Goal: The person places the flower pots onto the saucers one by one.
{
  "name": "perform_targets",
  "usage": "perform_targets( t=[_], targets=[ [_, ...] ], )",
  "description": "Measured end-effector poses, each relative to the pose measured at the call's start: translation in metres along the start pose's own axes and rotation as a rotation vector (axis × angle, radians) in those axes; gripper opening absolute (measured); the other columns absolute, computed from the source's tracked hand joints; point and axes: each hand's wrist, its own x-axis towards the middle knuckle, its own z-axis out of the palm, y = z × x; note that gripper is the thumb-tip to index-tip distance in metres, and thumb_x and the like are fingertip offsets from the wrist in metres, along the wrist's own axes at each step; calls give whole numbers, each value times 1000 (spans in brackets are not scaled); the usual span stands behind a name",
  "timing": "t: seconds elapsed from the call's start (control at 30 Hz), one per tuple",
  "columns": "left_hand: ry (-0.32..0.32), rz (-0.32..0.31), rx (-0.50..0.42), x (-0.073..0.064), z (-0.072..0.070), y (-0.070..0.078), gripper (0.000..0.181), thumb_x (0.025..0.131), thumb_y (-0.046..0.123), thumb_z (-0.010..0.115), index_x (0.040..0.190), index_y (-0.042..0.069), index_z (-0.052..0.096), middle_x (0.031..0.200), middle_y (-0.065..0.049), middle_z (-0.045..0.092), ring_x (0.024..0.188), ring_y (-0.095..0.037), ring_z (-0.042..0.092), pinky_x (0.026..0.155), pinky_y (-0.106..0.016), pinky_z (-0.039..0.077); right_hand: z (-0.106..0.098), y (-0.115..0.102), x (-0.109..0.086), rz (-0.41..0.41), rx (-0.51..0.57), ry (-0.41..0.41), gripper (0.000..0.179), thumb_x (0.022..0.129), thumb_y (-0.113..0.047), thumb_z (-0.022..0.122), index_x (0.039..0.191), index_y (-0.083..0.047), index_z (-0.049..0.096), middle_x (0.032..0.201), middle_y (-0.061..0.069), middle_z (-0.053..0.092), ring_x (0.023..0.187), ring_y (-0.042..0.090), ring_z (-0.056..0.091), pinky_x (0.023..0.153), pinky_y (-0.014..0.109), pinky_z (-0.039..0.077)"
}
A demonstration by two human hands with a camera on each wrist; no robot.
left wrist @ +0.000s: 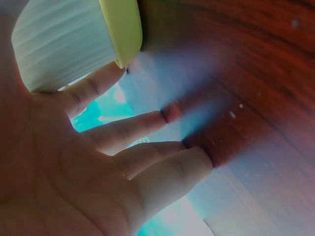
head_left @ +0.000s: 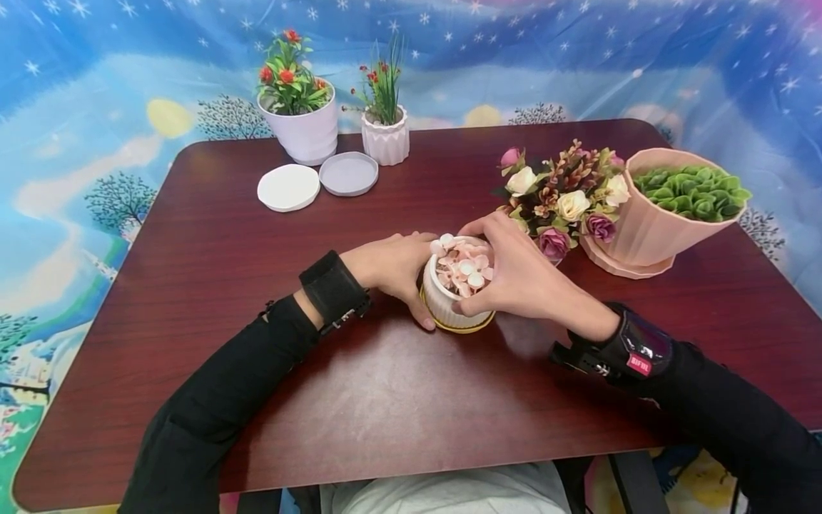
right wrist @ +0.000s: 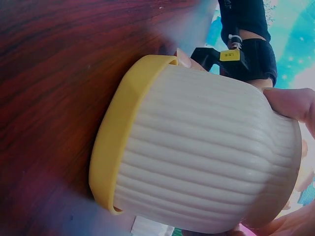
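A white ribbed flower pot (right wrist: 206, 152) with pale pink artificial flowers (head_left: 467, 270) sits in a yellow saucer (right wrist: 120, 123), close to the table surface. My right hand (head_left: 519, 268) grips the pot near its rim, thumb on the near side and fingers around the far side. My left hand (head_left: 399, 270) is spread beside the pot on its left, thumb at the saucer's near edge. In the left wrist view, the index finger (left wrist: 93, 88) reaches the yellow rim and the other fingers are extended, tips at the tabletop.
On the right are a flower arrangement (head_left: 571, 203) and a pink pot (head_left: 648, 214) of green leaves on a pink saucer (head_left: 629, 265). White (head_left: 289, 188) and grey (head_left: 349, 173) saucers lie far left, before a large white pot (head_left: 305, 132) and a small white pot (head_left: 387, 140).
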Motion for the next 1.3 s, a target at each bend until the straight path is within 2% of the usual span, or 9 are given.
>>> perform_targets(
  t=[0.4,0.57,0.67,0.87,1.03,1.17,1.3],
  targets=[
    [-4,-24,-39,-4,-7,-6,118,58,63,101,154,17,51,145,-3,56,132,-20,52,114,-46,39,-4,2,13,-33,-35,-78,84,67,-26,95,138,3,60,128,19,60,118,33,53,100,49,42],
    [25,48,-153,-6,-14,-18,110,61,51,105,149,11,52,139,-4,59,129,-18,55,115,-36,40,-3,2,24,-37,-42,-102,88,70,-24,94,145,4,56,131,21,59,119,33,54,101,50,44],
    [47,54,-172,-12,-23,-29,110,63,45,104,149,5,48,140,-8,58,133,-21,53,118,-35,38,-1,0,34,-9,-43,-113,96,72,-22,92,153,5,49,141,23,56,125,35,54,106,53,44],
    [105,-44,-88,-33,-51,-50,120,69,44,102,157,-5,38,157,-22,47,147,-33,43,124,-44,32,0,-3,67,53,-41,-129,105,77,-21,90,162,5,34,160,27,44,144,40,45,120,57,34],
    [154,-117,-101,-48,-67,-61,117,73,41,100,159,-5,35,162,-22,42,151,-36,39,125,-50,30,-3,-3,90,86,-50,-139,108,78,-20,89,163,6,29,164,26,39,151,39,39,125,53,29],
    [174,-195,-114,-55,-72,-76,115,78,46,96,161,-1,33,165,-19,39,153,-35,35,125,-52,29,-16,-11,90,108,-24,-150,121,80,-32,91,168,2,17,173,22,26,158,36,30,128,51,25],
    [240,-298,-126,-56,-76,-98,106,86,50,88,161,-1,34,163,-21,41,151,-36,38,123,-54,32,-41,-34,74,76,61,-71,121,84,-48,89,172,-11,15,177,8,21,160,26,25,128,52,25]
  ],
)
